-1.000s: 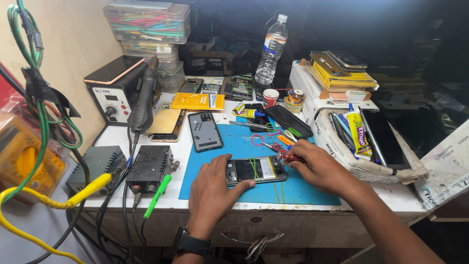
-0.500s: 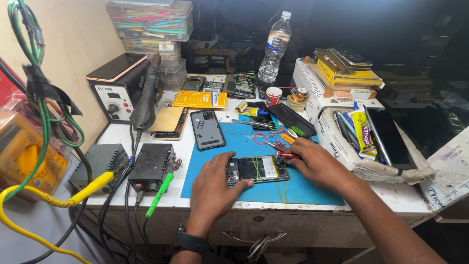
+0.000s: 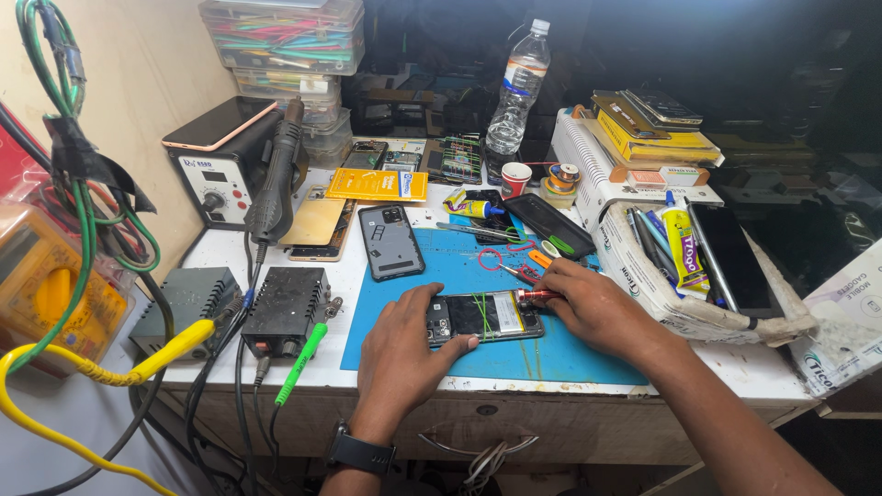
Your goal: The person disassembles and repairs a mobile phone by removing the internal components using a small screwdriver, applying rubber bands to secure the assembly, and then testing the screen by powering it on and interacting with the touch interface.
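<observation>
At frame centre, an opened phone (image 3: 484, 316) is pinned to the blue mat (image 3: 551, 354) by the left hand (image 3: 401, 354), while a red-handled tool (image 3: 536, 295) is pinched in the right hand (image 3: 597, 308) fingers.

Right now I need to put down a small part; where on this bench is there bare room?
Bare blue mat in front of the opened phone, and white bench beyond the mat's right edge. Crowded behind the right hand and around the grey back cover.

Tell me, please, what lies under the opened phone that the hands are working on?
The opened phone lies on a blue mat, held by the left hand. Anything directly beneath the phone is hidden.
</observation>
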